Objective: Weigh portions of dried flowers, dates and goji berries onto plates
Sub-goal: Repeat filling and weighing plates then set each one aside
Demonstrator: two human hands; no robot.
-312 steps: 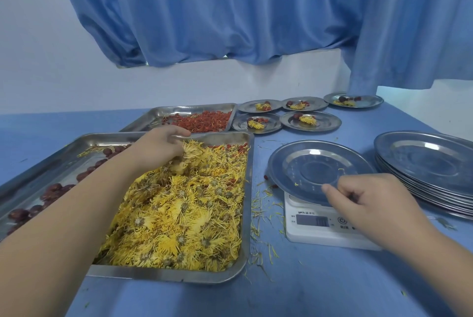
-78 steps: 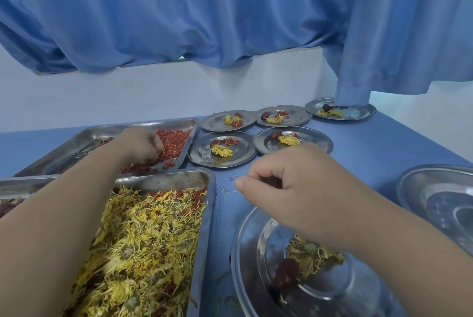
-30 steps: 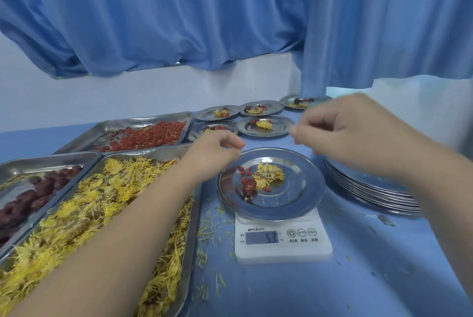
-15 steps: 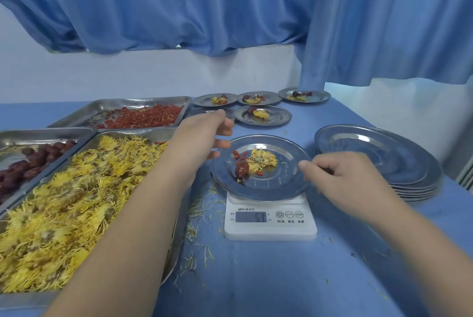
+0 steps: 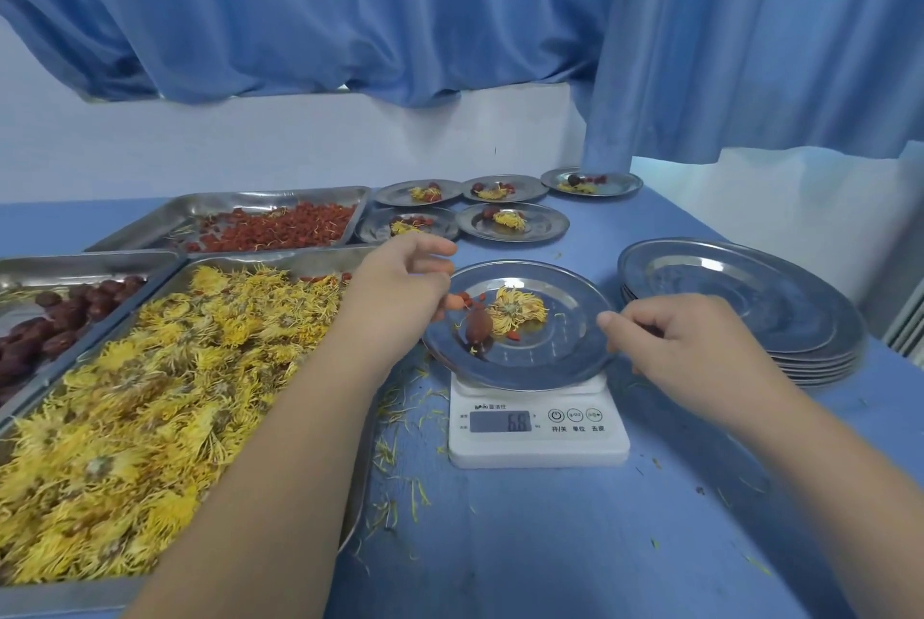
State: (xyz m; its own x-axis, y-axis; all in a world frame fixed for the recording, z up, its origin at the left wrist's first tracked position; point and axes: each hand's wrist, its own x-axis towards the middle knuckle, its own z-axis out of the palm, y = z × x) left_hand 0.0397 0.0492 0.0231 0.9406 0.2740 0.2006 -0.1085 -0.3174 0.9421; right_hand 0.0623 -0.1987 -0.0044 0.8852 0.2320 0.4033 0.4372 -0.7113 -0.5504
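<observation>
A steel plate (image 5: 550,353) sits on the white digital scale (image 5: 537,438), whose display reads 6.8. On the plate lie a yellow dried flower (image 5: 517,311), one brown date (image 5: 478,326) and a few red goji berries (image 5: 467,298). My left hand (image 5: 405,278) is at the plate's left rim, with its fingers curled around the edge. My right hand (image 5: 665,338) pinches the right rim, thumb on top. To the left stand the tray of dried flowers (image 5: 150,393), the tray of dates (image 5: 60,313) and the tray of goji berries (image 5: 280,231).
Several filled plates (image 5: 512,221) stand at the back of the blue table. A stack of empty plates (image 5: 740,298) is right of the scale. Loose petals (image 5: 400,448) lie between the flower tray and the scale. A blue curtain hangs behind.
My right hand came down from above the table to the plate's right rim. My left hand settled on the left rim. The scale reading rose from 5.3 to 6.8.
</observation>
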